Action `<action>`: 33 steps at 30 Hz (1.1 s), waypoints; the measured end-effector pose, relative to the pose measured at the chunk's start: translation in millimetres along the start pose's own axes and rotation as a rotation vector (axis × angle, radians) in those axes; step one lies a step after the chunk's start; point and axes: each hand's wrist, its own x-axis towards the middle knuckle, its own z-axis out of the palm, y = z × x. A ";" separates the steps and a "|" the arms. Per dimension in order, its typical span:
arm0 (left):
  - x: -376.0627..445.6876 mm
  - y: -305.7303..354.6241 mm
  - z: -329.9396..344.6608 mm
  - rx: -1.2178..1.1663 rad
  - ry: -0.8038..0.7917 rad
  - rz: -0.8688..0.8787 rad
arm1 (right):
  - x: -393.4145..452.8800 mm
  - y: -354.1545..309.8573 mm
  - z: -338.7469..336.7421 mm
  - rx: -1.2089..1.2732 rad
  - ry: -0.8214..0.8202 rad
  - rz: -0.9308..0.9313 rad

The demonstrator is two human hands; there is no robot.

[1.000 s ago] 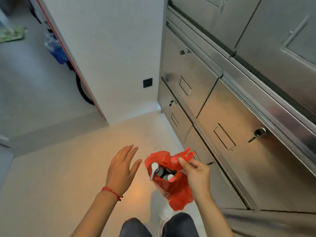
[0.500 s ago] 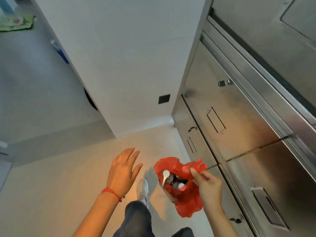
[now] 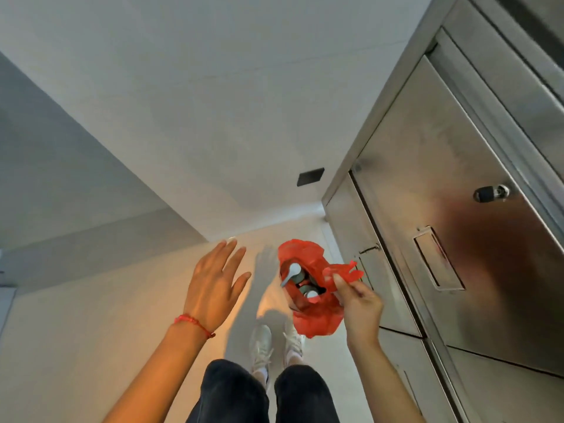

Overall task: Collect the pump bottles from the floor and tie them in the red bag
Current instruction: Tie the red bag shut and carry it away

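Red bag (image 3: 317, 322) thin glossy plastic; cabinet doors (image 3: 442, 184) brushed metal.

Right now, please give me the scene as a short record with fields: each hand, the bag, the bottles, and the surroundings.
left hand: the left hand is open with fingers spread, apart from the bag, holding nothing
right hand: the right hand pinches one handle of the red bag
bag state: hangs in the air, mouth open, not tied
contents: pump bottles stand inside, pump heads visible; count unclear
surroundings: metal cabinets at right, white wall ahead, pale floor
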 end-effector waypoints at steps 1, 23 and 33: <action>10.4 -3.7 7.8 0.000 -0.011 -0.009 | 13.1 6.2 6.3 -0.002 -0.004 0.011; 184.2 -105.5 261.1 0.002 -0.097 -0.055 | 292.6 230.1 93.4 -0.004 -0.008 0.089; 224.7 -133.4 326.3 -0.011 -0.077 -0.066 | 355.5 299.7 117.6 -0.093 -0.003 0.072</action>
